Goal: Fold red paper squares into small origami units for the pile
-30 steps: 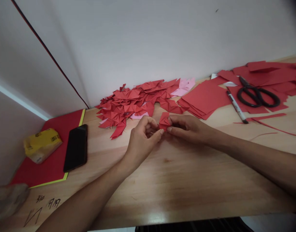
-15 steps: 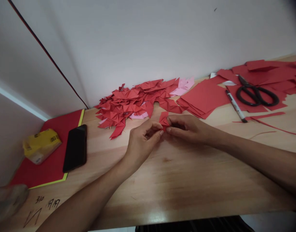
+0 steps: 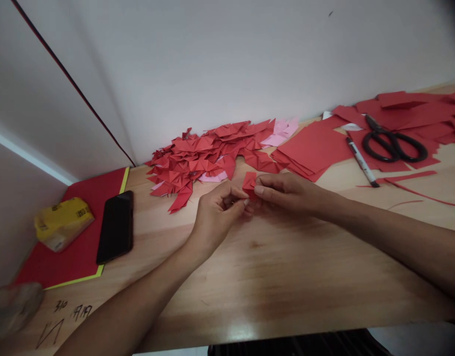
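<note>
A small piece of folded red paper (image 3: pixel 250 181) is held up just above the wooden table, between my two hands. My right hand (image 3: pixel 287 192) pinches its right side between thumb and fingers. My left hand (image 3: pixel 223 205) is closed at the paper's lower left, thumb against the fingertips; its fingers partly cover that edge. Behind them lies a heap of folded red paper pieces (image 3: pixel 198 157), with a few pink pieces (image 3: pixel 281 132) among them. To the right of the heap is a stack of flat red paper sheets (image 3: pixel 316 148).
Black-handled scissors (image 3: pixel 394 146) and a marker pen (image 3: pixel 362 162) lie at the right, near thin red strips (image 3: pixel 428 195) and more red paper (image 3: pixel 424 111). At the left, a black phone (image 3: pixel 115 227) and a yellow packet (image 3: pixel 64 222) rest on red sheets (image 3: pixel 75 264). A wall stands behind.
The red paper has turned between my fingers and now shows a flatter, squarer face. My left fingertips have shifted slightly down along it. The things on the table lie as before.
</note>
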The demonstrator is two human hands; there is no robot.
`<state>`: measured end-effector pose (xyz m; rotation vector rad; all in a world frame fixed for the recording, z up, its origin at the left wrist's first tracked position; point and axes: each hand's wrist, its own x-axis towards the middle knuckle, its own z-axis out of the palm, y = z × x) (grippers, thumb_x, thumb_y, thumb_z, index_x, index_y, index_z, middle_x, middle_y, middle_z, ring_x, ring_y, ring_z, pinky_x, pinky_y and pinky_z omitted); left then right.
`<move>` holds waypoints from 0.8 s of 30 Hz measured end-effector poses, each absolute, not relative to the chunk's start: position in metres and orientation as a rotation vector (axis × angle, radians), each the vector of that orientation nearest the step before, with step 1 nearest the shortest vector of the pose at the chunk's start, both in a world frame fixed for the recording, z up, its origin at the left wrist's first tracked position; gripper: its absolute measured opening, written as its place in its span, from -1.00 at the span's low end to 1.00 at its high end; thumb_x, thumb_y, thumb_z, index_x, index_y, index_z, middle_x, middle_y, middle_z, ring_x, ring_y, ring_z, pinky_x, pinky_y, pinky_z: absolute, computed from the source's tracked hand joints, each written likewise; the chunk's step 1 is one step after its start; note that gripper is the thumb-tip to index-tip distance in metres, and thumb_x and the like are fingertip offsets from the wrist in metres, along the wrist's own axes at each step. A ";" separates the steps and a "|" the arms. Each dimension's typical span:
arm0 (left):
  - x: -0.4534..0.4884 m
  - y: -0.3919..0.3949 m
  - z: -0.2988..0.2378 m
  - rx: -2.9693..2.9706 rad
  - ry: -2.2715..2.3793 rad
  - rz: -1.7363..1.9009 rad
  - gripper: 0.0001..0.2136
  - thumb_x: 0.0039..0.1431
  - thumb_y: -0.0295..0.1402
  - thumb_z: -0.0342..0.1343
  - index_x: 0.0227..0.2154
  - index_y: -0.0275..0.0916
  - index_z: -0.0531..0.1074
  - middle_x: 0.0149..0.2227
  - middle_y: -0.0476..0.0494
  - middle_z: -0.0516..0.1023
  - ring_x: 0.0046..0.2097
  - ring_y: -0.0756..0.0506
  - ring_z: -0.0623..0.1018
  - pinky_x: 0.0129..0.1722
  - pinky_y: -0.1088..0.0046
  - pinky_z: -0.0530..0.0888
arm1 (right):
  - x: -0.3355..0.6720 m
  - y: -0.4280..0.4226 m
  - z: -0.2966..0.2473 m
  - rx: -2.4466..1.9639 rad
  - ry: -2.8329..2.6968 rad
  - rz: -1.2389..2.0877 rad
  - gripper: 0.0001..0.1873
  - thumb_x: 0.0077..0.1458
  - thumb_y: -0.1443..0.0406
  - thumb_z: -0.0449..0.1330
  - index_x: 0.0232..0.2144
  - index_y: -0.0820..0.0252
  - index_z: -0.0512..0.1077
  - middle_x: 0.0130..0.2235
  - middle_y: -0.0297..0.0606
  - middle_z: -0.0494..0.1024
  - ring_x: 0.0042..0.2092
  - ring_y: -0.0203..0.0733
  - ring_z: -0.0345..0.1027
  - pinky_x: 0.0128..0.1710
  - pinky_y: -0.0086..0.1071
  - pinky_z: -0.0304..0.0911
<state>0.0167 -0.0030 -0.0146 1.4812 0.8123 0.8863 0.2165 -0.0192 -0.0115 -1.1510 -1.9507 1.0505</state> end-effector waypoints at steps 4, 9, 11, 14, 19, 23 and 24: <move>0.018 -0.005 -0.014 1.477 0.827 0.855 -0.94 0.07 -0.48 0.16 -0.43 -0.28 0.38 -0.51 0.02 0.54 -0.45 0.03 0.59 -0.36 0.51 0.57 | 0.216 -0.019 -0.011 -1.207 -1.966 1.025 -0.68 0.23 0.11 0.08 -0.41 0.22 0.37 -0.46 -0.36 0.36 -0.44 -0.34 0.17 -0.45 -0.43 0.06; 0.017 -0.004 -0.015 1.514 0.802 0.846 -0.96 0.09 -0.45 0.16 -0.41 -0.27 0.40 -0.46 -0.01 0.55 -0.41 0.02 0.58 -0.32 0.49 0.56 | 0.219 -0.018 -0.011 -1.240 -1.948 1.115 -0.68 0.19 0.09 0.10 -0.44 0.21 0.33 -0.47 -0.36 0.34 -0.43 -0.32 0.18 -0.46 -0.42 0.08; 0.016 -0.004 -0.016 1.537 0.798 0.849 -0.97 0.09 -0.44 0.16 -0.41 -0.26 0.42 -0.44 -0.01 0.55 -0.40 0.02 0.58 -0.31 0.47 0.56 | 0.220 -0.018 -0.011 -1.223 -1.932 1.146 -0.66 0.22 0.07 0.08 -0.43 0.21 0.34 -0.46 -0.35 0.36 -0.43 -0.32 0.21 -0.45 -0.42 0.10; 0.015 -0.004 -0.018 1.560 0.787 0.850 -0.98 0.11 -0.43 0.16 -0.40 -0.25 0.43 -0.42 -0.02 0.56 -0.40 0.02 0.58 -0.30 0.46 0.57 | 0.220 -0.017 -0.011 -1.174 -1.930 1.181 -0.65 0.24 0.06 0.05 -0.42 0.21 0.34 -0.45 -0.34 0.38 -0.43 -0.31 0.23 -0.43 -0.41 0.13; 0.015 -0.004 -0.017 1.539 0.779 0.852 -0.97 0.09 -0.46 0.16 -0.41 -0.26 0.42 -0.45 0.00 0.55 -0.40 0.02 0.59 -0.31 0.48 0.57 | 0.220 -0.016 -0.011 -1.189 -1.958 1.168 -0.67 0.21 0.08 0.08 -0.44 0.20 0.30 -0.48 -0.36 0.34 -0.44 -0.33 0.20 -0.46 -0.42 0.09; 0.018 -0.004 -0.013 1.479 0.791 0.841 -0.95 0.06 -0.49 0.16 -0.43 -0.27 0.39 -0.49 0.02 0.54 -0.43 0.03 0.58 -0.35 0.50 0.58 | 0.221 -0.016 -0.013 -1.211 -1.974 1.123 -0.66 0.21 0.07 0.09 -0.46 0.19 0.28 -0.49 -0.39 0.30 -0.46 -0.35 0.14 -0.48 -0.44 0.06; 0.018 -0.003 -0.012 1.473 0.792 0.832 -0.94 0.06 -0.49 0.16 -0.43 -0.27 0.38 -0.50 0.02 0.54 -0.44 0.03 0.58 -0.35 0.50 0.58 | 0.221 -0.016 -0.014 -1.206 -1.977 1.105 -0.65 0.21 0.07 0.09 -0.47 0.19 0.28 -0.49 -0.39 0.30 -0.46 -0.36 0.13 -0.49 -0.44 0.04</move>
